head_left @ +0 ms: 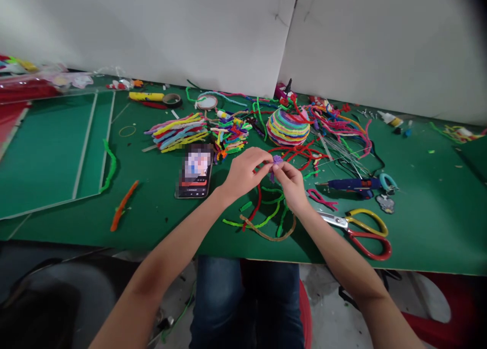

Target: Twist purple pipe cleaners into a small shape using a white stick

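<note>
Both hands meet over the green table, pinching a small purple pipe cleaner piece (277,160) that is bunched at the top. My left hand (247,170) grips it from the left with thumb and forefinger. From the right, my right hand (291,184) holds it between thumb and bent fingers. Part of the purple piece hides behind the fingertips. Beneath the hands lie loose pipe cleaners: a bright green one (262,224), a tan one (272,238) and red ones (294,150). A striped multicoloured coiled ball (288,128) sits just behind.
A phone (195,171) with a lit screen lies left of the hands, near bundled pipe cleaners (181,132). Scissors (355,227) and a blue glue gun (350,184) lie to the right. An orange pipe cleaner (124,207) is farther left. A white wall (171,34) stands behind the table.
</note>
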Motion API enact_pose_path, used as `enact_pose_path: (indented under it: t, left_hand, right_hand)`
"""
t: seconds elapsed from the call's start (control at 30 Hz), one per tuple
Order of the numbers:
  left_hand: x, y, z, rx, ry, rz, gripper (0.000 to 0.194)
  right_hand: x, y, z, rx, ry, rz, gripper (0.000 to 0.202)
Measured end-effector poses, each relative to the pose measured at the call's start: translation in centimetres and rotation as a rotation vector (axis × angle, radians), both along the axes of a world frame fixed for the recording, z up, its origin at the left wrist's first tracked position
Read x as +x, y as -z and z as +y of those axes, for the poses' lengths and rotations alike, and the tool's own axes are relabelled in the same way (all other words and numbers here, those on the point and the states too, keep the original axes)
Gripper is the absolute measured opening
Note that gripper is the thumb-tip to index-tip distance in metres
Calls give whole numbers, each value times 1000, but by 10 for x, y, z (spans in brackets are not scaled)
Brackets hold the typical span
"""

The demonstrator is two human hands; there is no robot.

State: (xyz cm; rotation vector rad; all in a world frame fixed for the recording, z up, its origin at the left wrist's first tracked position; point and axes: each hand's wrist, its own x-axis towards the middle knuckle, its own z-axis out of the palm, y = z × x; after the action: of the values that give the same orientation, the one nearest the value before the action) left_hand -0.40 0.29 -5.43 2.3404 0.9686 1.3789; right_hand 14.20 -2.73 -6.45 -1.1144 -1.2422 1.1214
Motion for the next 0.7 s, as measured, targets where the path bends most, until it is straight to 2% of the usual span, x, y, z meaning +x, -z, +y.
enact_pose_path:
  t: [0.23, 0.33, 0.53, 0.7]
  left_hand:
    - [5, 3, -4, 66, -13, -69, 9]
    - [8, 5, -7, 30, 20, -138, 10]
    - [10, 5, -8, -125, 90, -223, 9]
    - [6, 6, 1, -478, 219, -392, 15]
  right_hand:
    - [-3, 0, -2, 32, 39, -39, 35]
    - [-2, -1, -2, 38, 66, -77, 36]
    - [3, -3, -2, 87, 47, -176, 32]
    - [3, -7, -3, 144, -4, -364, 28]
